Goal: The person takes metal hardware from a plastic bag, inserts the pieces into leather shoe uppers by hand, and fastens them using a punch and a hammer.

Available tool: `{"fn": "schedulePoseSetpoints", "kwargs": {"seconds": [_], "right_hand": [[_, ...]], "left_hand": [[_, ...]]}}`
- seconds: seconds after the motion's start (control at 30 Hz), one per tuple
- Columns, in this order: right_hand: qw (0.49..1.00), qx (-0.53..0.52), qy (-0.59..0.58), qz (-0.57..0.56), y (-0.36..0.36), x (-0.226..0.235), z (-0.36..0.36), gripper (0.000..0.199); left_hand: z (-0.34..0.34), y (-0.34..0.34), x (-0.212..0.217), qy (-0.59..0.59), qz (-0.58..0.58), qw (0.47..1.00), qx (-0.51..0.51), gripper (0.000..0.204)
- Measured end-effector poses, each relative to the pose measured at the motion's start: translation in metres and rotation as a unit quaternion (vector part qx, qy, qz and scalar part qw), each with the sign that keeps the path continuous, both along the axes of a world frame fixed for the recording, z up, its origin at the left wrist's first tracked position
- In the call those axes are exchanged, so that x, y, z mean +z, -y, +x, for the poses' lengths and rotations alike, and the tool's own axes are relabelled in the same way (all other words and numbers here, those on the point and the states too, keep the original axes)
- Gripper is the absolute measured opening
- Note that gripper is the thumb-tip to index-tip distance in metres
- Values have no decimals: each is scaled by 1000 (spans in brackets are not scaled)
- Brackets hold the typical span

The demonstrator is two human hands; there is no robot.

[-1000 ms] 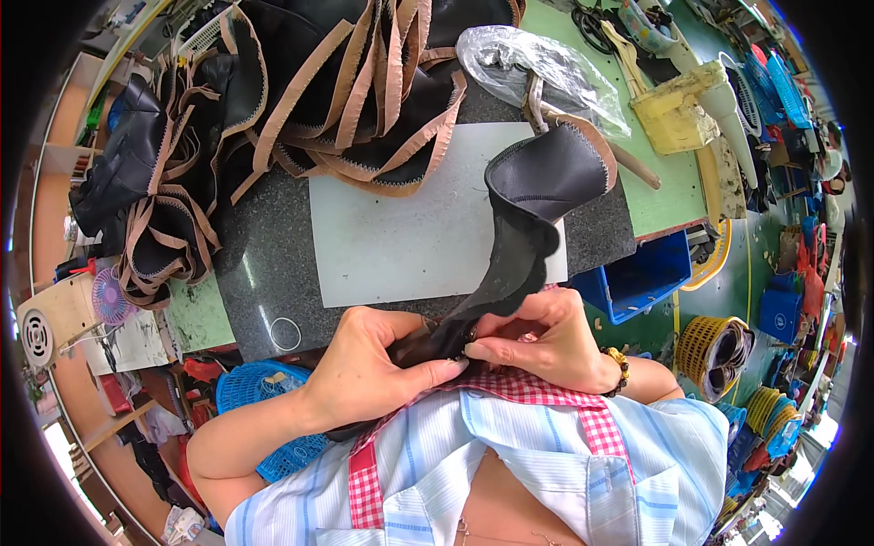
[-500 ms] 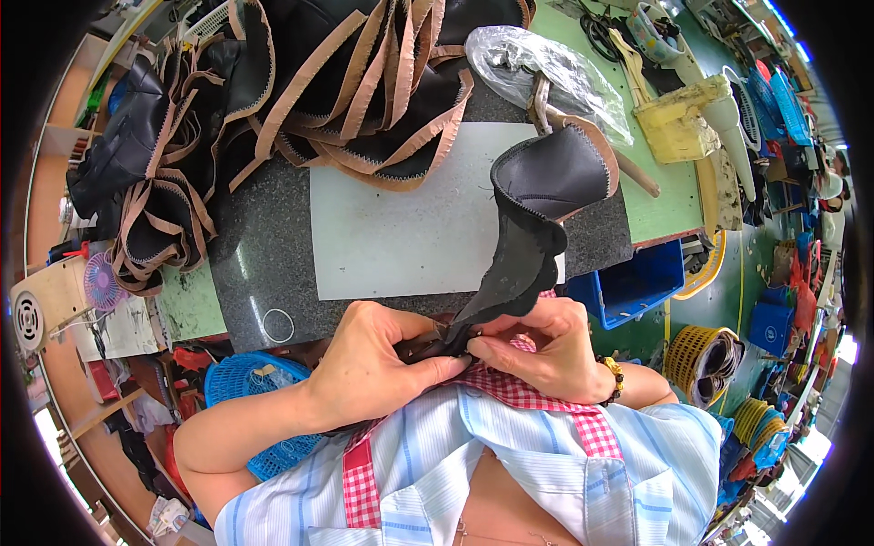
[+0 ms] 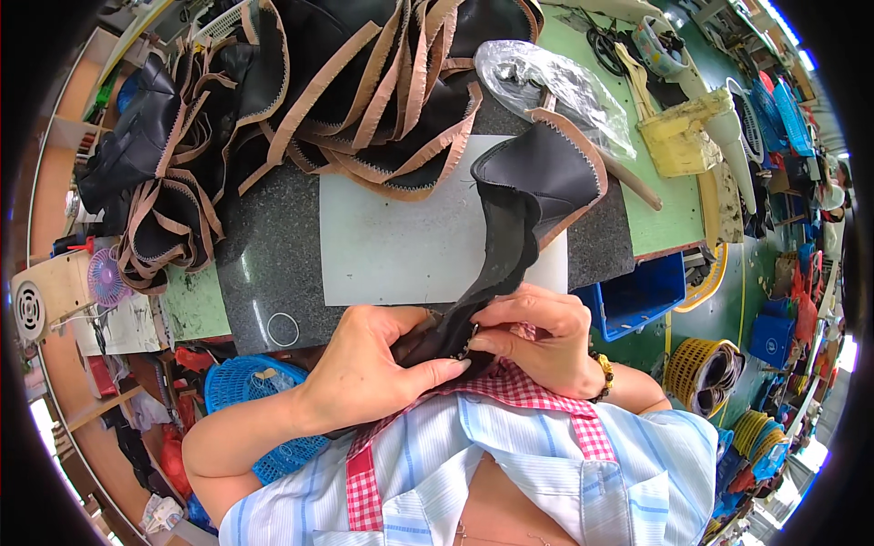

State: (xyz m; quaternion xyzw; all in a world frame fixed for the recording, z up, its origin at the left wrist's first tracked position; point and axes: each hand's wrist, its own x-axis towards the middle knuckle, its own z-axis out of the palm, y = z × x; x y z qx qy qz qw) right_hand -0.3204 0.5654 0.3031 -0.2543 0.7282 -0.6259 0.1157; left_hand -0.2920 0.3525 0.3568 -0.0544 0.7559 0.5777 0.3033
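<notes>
A black boot upper (image 3: pixel 537 173) with a tan, zigzag-stitched edge stretches from the bench toward my chest. Its dark, wavy-edged lining (image 3: pixel 501 259) narrows down to where both hands hold it. My left hand (image 3: pixel 364 369) is closed round the near end, its thumb pressing on top. With thumb and forefinger, my right hand (image 3: pixel 537 337) pinches the upper's edge beside the left thumb. A small shiny bit shows at that pinch, too small to name. Part of the upper under my fingers is hidden.
Several more black uppers (image 3: pixel 401 173) with tan edges are heaped at the back left. A white board (image 3: pixel 382 264) lies on the dark bench. Plastic film (image 3: pixel 555 86) sits at the back right. A blue bin (image 3: pixel 642 296) stands right, a blue basket (image 3: pixel 228 387) left below.
The upper's far end has swung a little left, and its tan edge now faces more to the right. The right fingertips have shifted slightly along the edge; both hands keep their hold.
</notes>
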Motion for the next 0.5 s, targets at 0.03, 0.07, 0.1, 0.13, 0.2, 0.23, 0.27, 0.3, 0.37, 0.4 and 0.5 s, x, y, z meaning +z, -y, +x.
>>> {"fn": "schedulePoseSetpoints", "kwargs": {"seconds": [0.03,0.07,0.1,0.13,0.2,0.23,0.27,0.3,0.37,0.4,0.5], "right_hand": [[1000,-2,7,3,2,-2,0,18],[1000,-4,12,6,2,-2,-1,17],[1000,-2,10,7,2,-2,-1,17],[999,4,35,10,1,-2,-1,16],[998,14,62,13,1,-2,-1,16],[997,12,75,3,1,-2,-2,15],[996,10,88,-7,1,-2,-2,14],[996,11,88,-6,0,-3,-2,14],[994,15,105,1,0,-5,-2,19],[994,17,105,1,1,-4,-4,19],[994,-34,95,30,2,-4,-7,28]], "left_hand": [[-1,1,1,-1,0,1000,3,26],[-2,1,3,14,0,1000,13,26],[-3,1,5,29,0,999,22,26],[-2,1,1,27,1,999,25,26],[4,1,-6,1,24,999,43,25],[3,0,-5,1,25,999,47,25],[2,-1,-2,-13,25,999,38,24],[1,-1,-1,-26,26,999,29,24],[5,-2,-10,-72,28,996,33,24],[6,-3,-12,-117,30,992,35,25],[4,-3,-5,-135,-20,990,16,25]]}}
